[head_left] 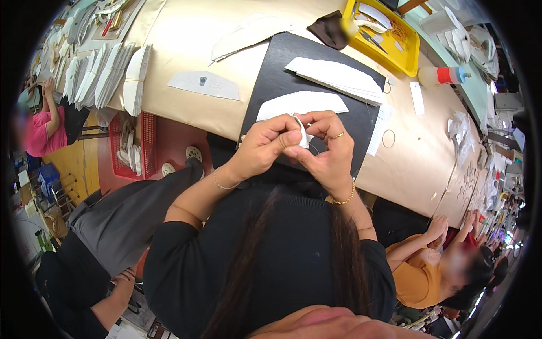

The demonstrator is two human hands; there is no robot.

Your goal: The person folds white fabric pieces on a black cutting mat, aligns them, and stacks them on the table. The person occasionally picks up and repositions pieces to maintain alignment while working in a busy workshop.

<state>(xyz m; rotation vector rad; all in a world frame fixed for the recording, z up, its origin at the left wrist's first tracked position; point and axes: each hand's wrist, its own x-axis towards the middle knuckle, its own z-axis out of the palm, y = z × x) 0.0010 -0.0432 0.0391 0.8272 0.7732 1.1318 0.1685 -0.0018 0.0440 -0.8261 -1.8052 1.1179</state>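
White piece (304, 135), here it is, pinched in my grip over the black mat (362, 124): left hand (263, 148) closed on it, right hand (331, 161) nipping its other side. Just beyond, a white panel (302, 104), then a white stack (337, 82); farther out, tan bench (180, 51), yellow tray (409, 65) far right.

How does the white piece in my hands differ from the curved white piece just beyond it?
The held piece is gripped by the left hand and right hand; the curved piece lies flat on the black mat. The held piece shows only as a narrow strip, partly hidden, while the curved piece shows most of its broad face. Both are white; which is larger can't be told.
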